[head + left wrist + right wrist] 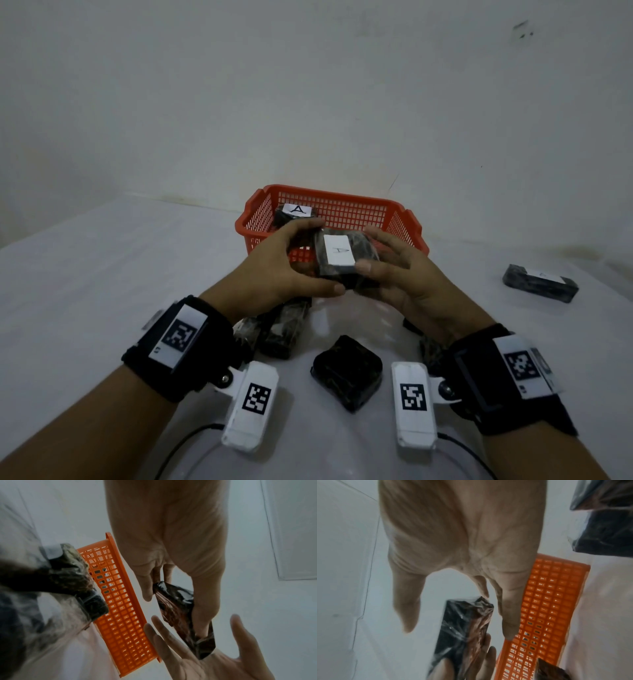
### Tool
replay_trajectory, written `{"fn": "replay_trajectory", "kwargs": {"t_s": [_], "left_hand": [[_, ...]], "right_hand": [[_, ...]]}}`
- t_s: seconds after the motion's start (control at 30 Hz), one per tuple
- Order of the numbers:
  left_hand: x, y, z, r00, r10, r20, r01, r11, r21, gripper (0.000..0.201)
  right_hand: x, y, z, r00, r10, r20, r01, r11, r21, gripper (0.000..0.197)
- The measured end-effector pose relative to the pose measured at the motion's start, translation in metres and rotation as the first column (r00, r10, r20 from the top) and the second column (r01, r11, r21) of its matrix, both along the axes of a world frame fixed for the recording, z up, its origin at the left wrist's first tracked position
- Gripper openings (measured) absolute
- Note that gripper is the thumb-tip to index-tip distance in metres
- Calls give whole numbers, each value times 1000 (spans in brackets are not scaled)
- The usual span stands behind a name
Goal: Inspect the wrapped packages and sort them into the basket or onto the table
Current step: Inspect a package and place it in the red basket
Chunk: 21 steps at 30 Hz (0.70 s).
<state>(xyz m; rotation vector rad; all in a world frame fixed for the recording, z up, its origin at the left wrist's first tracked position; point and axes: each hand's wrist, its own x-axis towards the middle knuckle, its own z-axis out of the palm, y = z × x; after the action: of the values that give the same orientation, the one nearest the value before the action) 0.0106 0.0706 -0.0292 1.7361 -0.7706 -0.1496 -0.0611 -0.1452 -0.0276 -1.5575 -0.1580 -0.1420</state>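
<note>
Two hands hold one wrapped package (337, 265) above the tabletop (102, 274), just in front of the basket (404, 219). Left hand (284, 270): thumb under the near edge, fingers curled over the far end. Right hand (400, 274): thumb on the white label, fingers loosely spread behind the right side; the right wrist view shows the fingertips near the wrap, contact not discernible. Label faces up, marked "A". One labelled package (296, 214) lies in the basket. Another (539, 282) lies on the tabletop at far right. Several dark packages (346, 375) lie below the wrists.
</note>
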Motion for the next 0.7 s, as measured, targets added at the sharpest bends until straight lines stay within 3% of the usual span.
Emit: {"fn": "replay_trajectory", "kwargs": {"t_s": [0.1,0.17,0.33,0.4,0.53,0.7], "left_hand": [[-3,-2,-3,996,-75,-44,74,997,-13,107],[-5,-5,-4,995,-67,-68,64,997,-47,101],[-7,-14,-2,990,47,-136,-67,987,-144,44],[-7,-15,-3,988,57,-143,-79,985,-154,33],[-9,-16,-2,991,49,-122,-72,980,-185,33],[-12,-17,-2,982,-57,-180,12,971,-239,30]], "right_hand": [[1,8,2,999,-10,-47,11,999,30,54],[3,9,-2,996,-63,-64,65,998,18,52],[0,8,-5,992,-96,-84,87,991,-106,44],[-1,8,-4,991,-104,-80,93,987,-132,40],[-3,12,-3,981,-192,-26,185,968,-167,20],[-5,11,-3,966,-257,0,254,954,-159,17]]}}
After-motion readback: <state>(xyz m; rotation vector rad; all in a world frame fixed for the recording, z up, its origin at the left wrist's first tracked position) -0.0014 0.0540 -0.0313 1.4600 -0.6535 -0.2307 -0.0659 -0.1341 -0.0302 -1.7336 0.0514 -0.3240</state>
